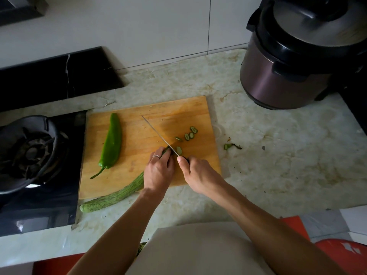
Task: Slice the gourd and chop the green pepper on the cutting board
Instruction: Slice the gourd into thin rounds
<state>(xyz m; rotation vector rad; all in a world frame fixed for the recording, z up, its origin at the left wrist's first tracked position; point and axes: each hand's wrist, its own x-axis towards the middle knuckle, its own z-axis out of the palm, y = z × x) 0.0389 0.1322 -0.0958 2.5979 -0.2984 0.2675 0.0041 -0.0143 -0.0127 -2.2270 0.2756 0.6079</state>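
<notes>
Marble-look desk (258, 155) with a stove on the left of the frame and a big cooker in the upper right, and the board (178, 112) sits in the middle. So the gourd (111, 197) runs on a diagonal, fat end hanging off the board's lower left corner onto the desk, thin end pointing up and right toward the middle of the board where the cutting happens. Left hand (158, 171) is the grip on it, fingers curled down over the thin end right next to the blade. Right hand (196, 171) is wrapped around the handle of the knife (158, 133), and the blade points up-left across the board, crossing the gourd's long axis at roughly a right angle. A few slices (188, 134) are scattered just upper right of the blade, so the cut side is on the right and the uncut length all lies lower left, under and behind the left hand. I'd guess that hand needs to feed the gourd up-right as it goes. Pepper (112, 143) lies whole at the board's left side, stem toward the bottom, well apart from the knife, untouched.
</notes>
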